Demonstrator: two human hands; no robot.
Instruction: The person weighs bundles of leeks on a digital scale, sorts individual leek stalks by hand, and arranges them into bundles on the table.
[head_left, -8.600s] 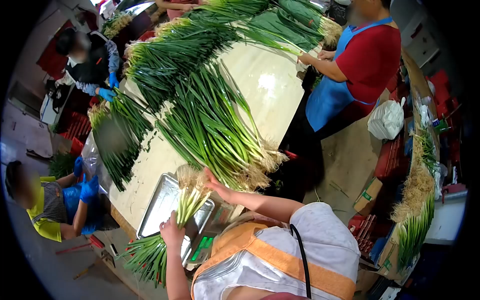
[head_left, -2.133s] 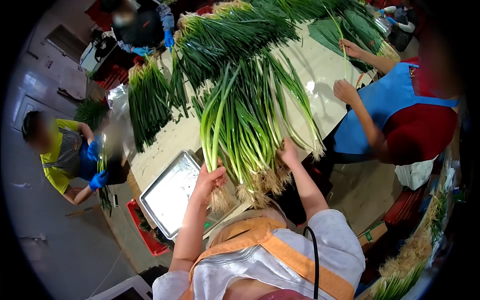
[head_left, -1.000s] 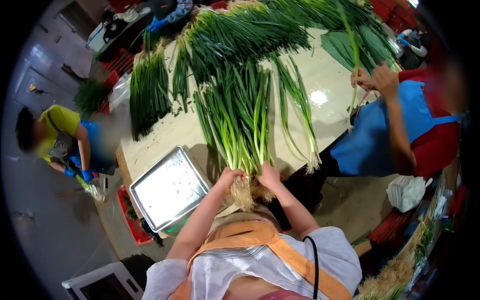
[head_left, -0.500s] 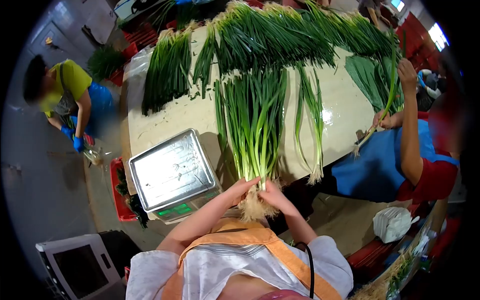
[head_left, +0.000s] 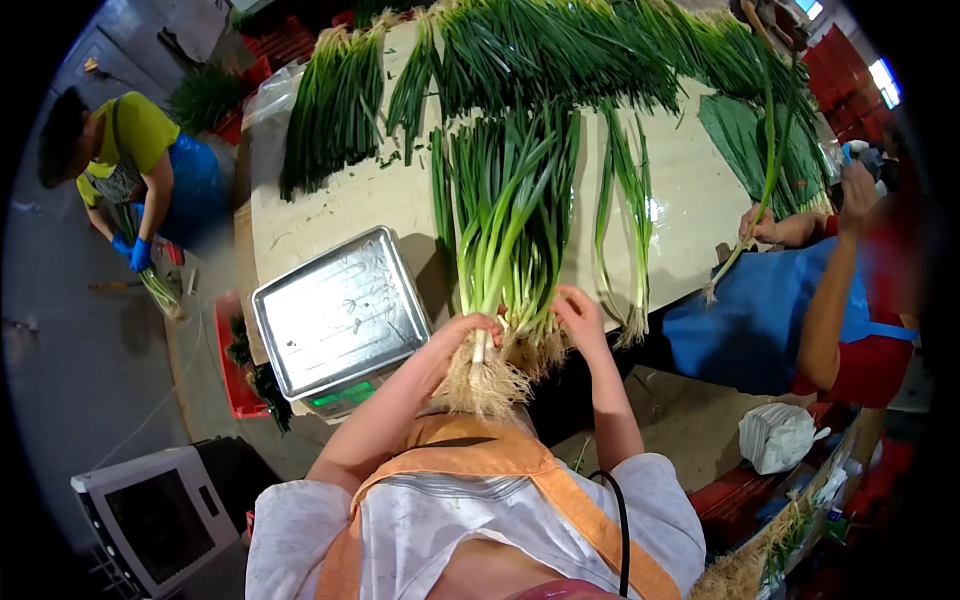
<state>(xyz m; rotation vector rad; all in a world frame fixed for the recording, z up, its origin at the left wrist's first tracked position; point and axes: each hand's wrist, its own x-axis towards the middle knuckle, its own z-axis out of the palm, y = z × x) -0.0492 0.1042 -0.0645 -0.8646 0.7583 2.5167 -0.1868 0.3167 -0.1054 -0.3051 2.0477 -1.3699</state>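
To the right of the tray [head_left: 340, 312], left hand [head_left: 468, 332] holds green onions [head_left: 487, 268] — right hand [head_left: 583, 318], half open, is beside other stalks [head_left: 538, 300].

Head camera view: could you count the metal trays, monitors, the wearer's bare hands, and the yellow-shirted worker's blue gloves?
Metal tray: 1
Monitor: 1
Wearer's bare hands: 2
Blue gloves on yellow-shirted worker: 2
Total: 6
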